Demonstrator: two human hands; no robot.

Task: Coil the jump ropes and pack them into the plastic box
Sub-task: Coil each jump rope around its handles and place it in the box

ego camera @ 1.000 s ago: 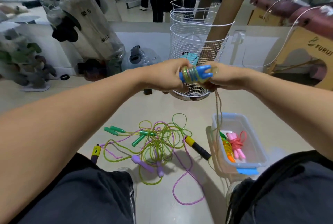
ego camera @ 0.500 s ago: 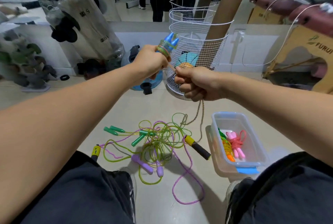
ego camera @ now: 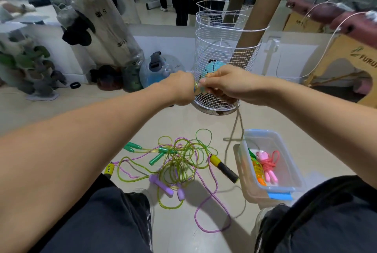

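Head view: the left hand (ego camera: 179, 87) grips a coiled jump rope (ego camera: 197, 89), mostly hidden between both fists. The right hand (ego camera: 222, 83) pinches its cord beside it, the tail (ego camera: 236, 128) hanging left of the plastic box (ego camera: 289, 163), near right.

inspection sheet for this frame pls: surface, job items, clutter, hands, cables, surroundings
Surface: pale floor, person seated on it.
Job's things: tangled ropes loose on the floor; plastic box holds a coiled pink rope and an orange rope; another rope hangs from the hands.
Clutter: black-and-yellow handle beside the box.
Grippers: left hand and right hand meet, both gripping the held rope's bundle.
Cables: white cord at right.
Surroundings: wire basket with cardboard tubes; a mirror reflects the person.
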